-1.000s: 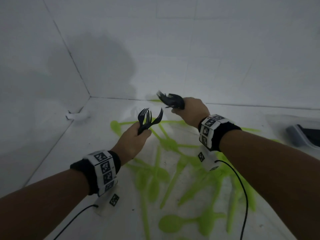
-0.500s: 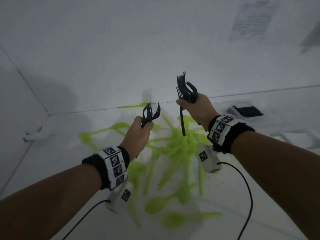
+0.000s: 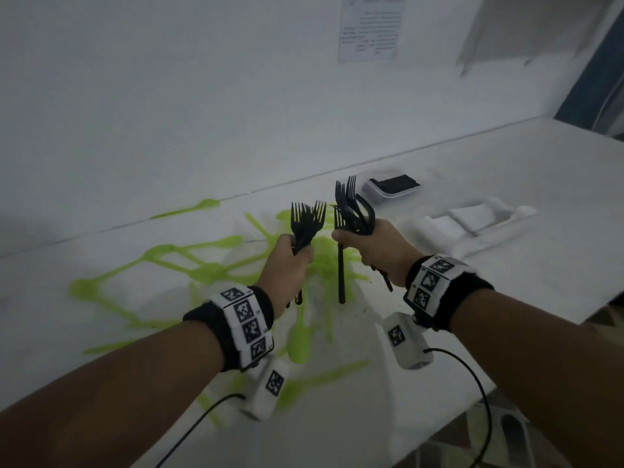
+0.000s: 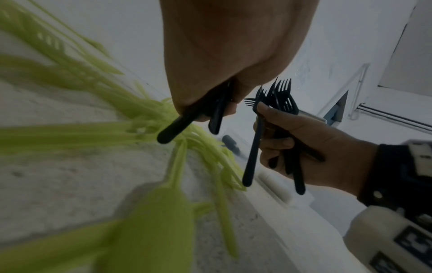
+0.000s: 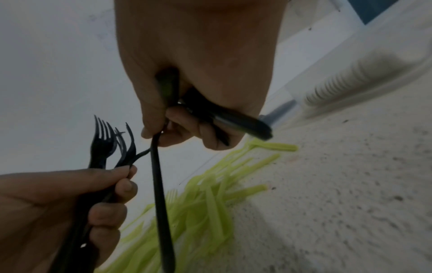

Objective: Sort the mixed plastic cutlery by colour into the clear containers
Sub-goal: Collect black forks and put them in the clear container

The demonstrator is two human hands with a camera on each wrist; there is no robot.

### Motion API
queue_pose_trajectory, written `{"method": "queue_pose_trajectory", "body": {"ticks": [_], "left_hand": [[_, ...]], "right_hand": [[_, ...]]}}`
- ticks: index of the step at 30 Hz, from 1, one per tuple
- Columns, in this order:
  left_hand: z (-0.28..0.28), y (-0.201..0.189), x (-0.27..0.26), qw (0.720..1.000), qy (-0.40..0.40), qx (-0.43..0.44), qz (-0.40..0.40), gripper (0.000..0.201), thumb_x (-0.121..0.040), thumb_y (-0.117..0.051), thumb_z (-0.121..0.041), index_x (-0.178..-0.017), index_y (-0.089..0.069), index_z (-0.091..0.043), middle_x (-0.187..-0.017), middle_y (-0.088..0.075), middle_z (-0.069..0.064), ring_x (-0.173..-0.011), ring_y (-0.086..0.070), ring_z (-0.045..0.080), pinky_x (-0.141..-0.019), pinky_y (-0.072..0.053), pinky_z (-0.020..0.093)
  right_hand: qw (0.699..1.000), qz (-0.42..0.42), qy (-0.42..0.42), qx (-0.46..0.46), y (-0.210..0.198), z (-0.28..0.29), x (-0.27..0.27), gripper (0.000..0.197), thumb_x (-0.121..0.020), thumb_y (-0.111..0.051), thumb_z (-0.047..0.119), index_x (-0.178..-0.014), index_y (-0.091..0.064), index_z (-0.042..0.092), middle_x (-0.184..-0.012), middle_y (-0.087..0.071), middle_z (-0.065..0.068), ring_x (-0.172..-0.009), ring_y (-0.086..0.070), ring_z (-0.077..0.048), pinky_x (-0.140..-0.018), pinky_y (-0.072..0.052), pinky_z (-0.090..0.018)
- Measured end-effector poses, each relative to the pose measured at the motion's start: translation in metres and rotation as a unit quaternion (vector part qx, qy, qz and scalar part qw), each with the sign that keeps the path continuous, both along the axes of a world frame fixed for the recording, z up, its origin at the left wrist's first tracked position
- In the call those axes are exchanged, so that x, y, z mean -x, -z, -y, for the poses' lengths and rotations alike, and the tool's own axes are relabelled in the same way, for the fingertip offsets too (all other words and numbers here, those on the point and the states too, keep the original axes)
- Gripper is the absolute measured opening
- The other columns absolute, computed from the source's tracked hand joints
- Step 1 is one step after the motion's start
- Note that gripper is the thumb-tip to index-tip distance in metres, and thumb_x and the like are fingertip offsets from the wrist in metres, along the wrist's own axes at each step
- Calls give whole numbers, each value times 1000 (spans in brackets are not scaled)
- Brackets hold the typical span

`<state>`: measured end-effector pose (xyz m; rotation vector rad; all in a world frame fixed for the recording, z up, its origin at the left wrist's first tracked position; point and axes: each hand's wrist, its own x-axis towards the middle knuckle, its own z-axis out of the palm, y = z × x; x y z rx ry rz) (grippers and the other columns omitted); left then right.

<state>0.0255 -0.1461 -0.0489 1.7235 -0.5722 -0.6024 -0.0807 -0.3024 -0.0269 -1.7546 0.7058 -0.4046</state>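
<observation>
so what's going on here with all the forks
A person is sorting plastic cutlery by colour. The left hand grips a bunch of black forks, and the right hand grips a bigger bunch of black cutlery, both held up above the table. Green cutlery lies scattered on the table below. A clear container with dark pieces in it sits further back to the right.

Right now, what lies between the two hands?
Only air between left hand and right hand; green cutlery lies on the table below, per head view.
</observation>
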Motion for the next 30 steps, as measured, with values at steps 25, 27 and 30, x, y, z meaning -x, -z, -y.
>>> {"method": "queue_pose_trajectory", "body": {"ticks": [25,27,30], "left_hand": [[60,-6,98,979,-152,75,-110,21,-101,-64,-30,-118,-71,-20,-86,-74,-1,-56,-54,3,-56,-39,24],[59,-6,95,981,-153,68,-92,19,-101,-64,-27,-117,-71,-20,-86,-75,-1,-56,-55,0,-60,-38,28],[59,-8,91,982,-159,67,-81,17,-100,-66,-27,-114,-72,-19,-87,-77,0,-55,-57,-2,-62,-38,30]], "right_hand": [[963,99,-105,-228,33,51,7,41,-86,-82,33,-105,-72,-2,-78,-66,-9,-51,-37,-18,-47,-33,-28],[966,101,-85,-223,32,49,5,39,-88,-80,36,-103,-73,1,-82,-70,-9,-50,-38,-16,-47,-34,-27],[967,111,-41,-228,27,50,3,26,-90,-77,34,-97,-76,9,-94,-77,-9,-46,-42,-9,-50,-38,-26]]}}
